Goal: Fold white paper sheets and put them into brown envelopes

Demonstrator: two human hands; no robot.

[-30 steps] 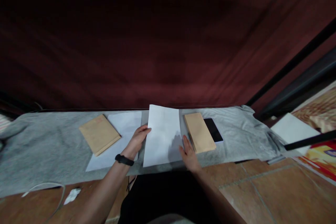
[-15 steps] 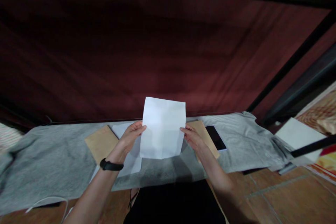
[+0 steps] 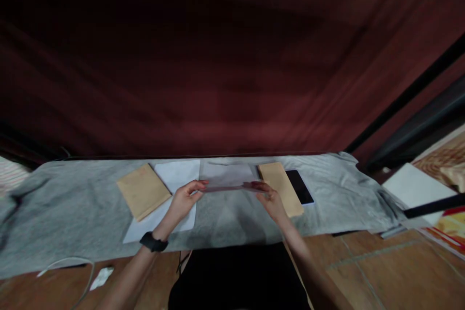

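Note:
My left hand (image 3: 184,200) and my right hand (image 3: 271,199) each pinch a near corner of a white sheet of paper (image 3: 228,175). The sheet lies nearly flat and looks grey and smeared, just above the grey cloth (image 3: 72,203) on the table. A black band sits on my left wrist. Left of my left hand lies another white sheet (image 3: 173,179) with a brown envelope (image 3: 143,190) on its left part. Beside my right hand lies a second brown envelope (image 3: 280,185), and a dark phone (image 3: 299,186) rests to its right.
A dark red curtain (image 3: 218,68) hangs behind the table. A white cable (image 3: 69,264) and a scrap of paper (image 3: 100,276) lie on the floor at the left. A white board (image 3: 410,186) and dark metal bars (image 3: 407,97) stand at the right.
The sheet first lay flat on the cloth, then both hands held it upright, and now it has swung down and away until it lies almost flat again.

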